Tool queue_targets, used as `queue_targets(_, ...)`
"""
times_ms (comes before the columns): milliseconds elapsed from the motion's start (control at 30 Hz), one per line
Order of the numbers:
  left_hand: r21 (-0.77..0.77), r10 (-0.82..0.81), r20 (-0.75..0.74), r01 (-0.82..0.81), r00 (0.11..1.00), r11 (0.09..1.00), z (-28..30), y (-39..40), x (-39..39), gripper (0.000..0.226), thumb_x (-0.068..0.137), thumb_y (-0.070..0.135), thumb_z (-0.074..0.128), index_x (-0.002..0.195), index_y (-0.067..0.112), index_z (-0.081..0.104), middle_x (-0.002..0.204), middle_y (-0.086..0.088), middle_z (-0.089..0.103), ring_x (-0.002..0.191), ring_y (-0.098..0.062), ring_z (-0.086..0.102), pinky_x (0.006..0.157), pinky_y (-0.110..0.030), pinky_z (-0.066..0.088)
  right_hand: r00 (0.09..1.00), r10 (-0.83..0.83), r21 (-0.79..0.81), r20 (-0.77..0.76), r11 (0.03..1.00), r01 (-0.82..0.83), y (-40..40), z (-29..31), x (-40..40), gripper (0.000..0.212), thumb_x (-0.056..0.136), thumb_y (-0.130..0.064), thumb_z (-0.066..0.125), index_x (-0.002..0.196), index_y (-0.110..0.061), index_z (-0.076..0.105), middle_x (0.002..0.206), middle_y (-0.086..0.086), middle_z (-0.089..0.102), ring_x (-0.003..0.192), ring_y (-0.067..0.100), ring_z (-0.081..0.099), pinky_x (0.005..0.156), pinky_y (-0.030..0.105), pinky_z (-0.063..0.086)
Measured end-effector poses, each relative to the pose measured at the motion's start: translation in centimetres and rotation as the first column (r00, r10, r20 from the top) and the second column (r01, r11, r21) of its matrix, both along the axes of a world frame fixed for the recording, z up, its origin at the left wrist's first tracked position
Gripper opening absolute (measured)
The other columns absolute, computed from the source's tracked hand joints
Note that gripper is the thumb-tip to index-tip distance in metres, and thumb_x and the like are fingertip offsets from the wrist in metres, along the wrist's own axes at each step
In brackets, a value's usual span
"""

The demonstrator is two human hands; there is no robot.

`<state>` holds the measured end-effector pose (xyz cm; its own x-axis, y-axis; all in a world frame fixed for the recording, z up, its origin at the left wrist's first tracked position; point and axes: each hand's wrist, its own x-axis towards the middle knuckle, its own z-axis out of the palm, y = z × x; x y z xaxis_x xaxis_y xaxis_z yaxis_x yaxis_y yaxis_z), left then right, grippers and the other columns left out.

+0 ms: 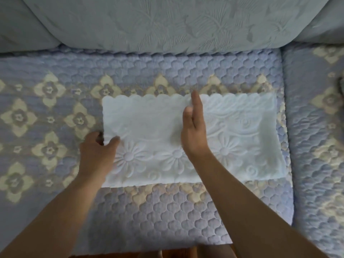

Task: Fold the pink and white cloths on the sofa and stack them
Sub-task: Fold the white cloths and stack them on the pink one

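White cloth (232,131) lies flat in the middle of the frame on the sofa seat (167,211), as a long rectangle that looks already folded at least once. The left hand (96,155) pinches its left edge between thumb and fingers; the right hand (193,131) stands edge-down across the middle, fingers straight, grasping nothing. I judge a crosswise fold is next. No pink cloth shows, so stacking remains. The back cushion (167,25) borders the top of the frame; bare seat lies left and below for moving.
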<state>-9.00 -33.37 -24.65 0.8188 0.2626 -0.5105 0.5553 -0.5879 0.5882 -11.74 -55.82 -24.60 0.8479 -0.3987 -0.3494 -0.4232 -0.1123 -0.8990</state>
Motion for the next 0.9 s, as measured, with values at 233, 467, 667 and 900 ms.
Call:
queue_targets(233, -0.556, -0.033, -0.448, -0.25, 0.893, 0.793, 4.7, -0.3, 1.7, 0.031, 0.094, 0.011, 0.063, 0.125, 0.016, 0.065, 0.117, -0.008, 0.074, 0.105, -0.028, 0.072, 0.094, -0.049, 0.054, 0.993, -0.116, 0.094, -0.022, 0.989, 0.117, -1.4, 2.6, -0.7, 0.048, 0.108, -0.041, 0.037, 0.153, -0.026, 0.038, 0.158, -0.012, 0.037, 0.141, -0.004, 0.031, 0.11, 0.007, 0.027)
queue_targets(467, -0.662, -0.275, -0.156, 0.106, 0.949, 0.742, 13.8, -12.7, 1.2, 0.059, 0.091, 0.0, 0.059, 0.137, 0.032, 0.041, 0.116, -0.003, 0.063, 0.086, -0.02, 0.071, 0.056, -0.034, 0.058, 0.975, 0.007, 0.659, -0.221, 0.738, 0.144, -9.8, 11.4, -4.3, 0.064, 0.088, -0.057, 0.054, 0.141, -0.021, 0.053, 0.139, -0.001, 0.062, 0.126, 0.019, 0.06, 0.108, 0.046, 0.045)
queue_targets(667, -0.726, -0.52, -0.053, 0.325, 0.852, 0.606, 12.3, -25.7, -2.6, 0.059, 0.093, 0.022, 0.066, 0.143, 0.036, 0.038, 0.1, -0.002, 0.069, 0.087, -0.022, 0.073, 0.081, -0.043, 0.062, 0.959, -0.002, 0.369, -0.283, 0.923, 0.111, -16.6, 12.8, -4.6, 0.024, 0.092, -0.032, 0.065, 0.108, -0.014, 0.072, 0.098, 0.01, 0.076, 0.089, 0.033, 0.072, 0.079, 0.045, 0.057)
queue_targets(900, 0.436, -0.823, 0.257, 0.699, 0.507, 0.567, 5.2, -21.7, -4.8, 0.052, 0.105, 0.039, 0.036, 0.148, 0.011, 0.042, 0.152, -0.015, 0.039, 0.141, -0.033, 0.037, 0.113, -0.046, 0.037, 0.931, -0.139, -0.025, -0.337, 0.99, 0.139, -20.4, 6.8, -7.4, 0.054, 0.097, -0.008, 0.053, 0.14, -0.039, 0.052, 0.12, -0.007, 0.068, 0.106, 0.018, 0.067, 0.093, 0.036, 0.056)
